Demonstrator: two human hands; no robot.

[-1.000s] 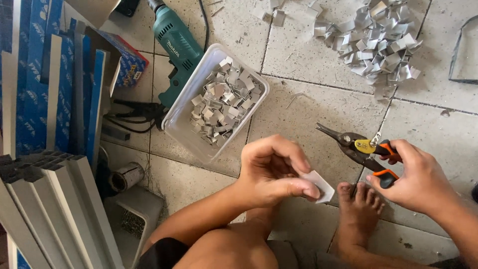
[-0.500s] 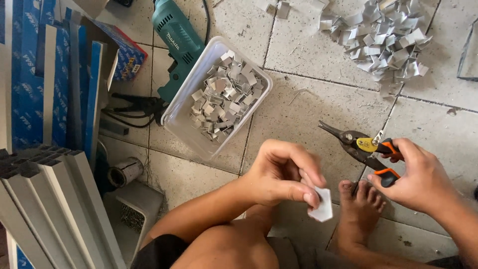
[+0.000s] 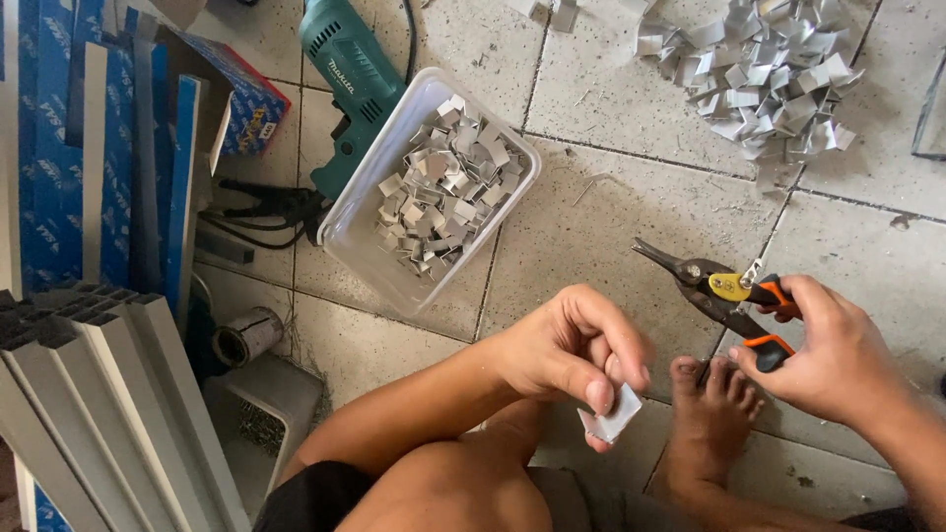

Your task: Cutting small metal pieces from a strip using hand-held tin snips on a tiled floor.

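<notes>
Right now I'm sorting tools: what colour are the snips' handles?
Orange and black grips on the snips, seen in the head view.

Left hand sits low and central, forearm angling in from the near left, fingers curled and pinched shut at the tips, while the right hand comes in from the near right, fist wrapped closed, knuckles up, one bare foot between them.

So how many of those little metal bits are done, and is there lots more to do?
Many look done: a clear plastic tub is full of bent metal pieces, and a loose pile lies on the floor. In hand: the left hand pinches one small metal piece; the right hand grips tin snips. What's left can't be told.
</notes>
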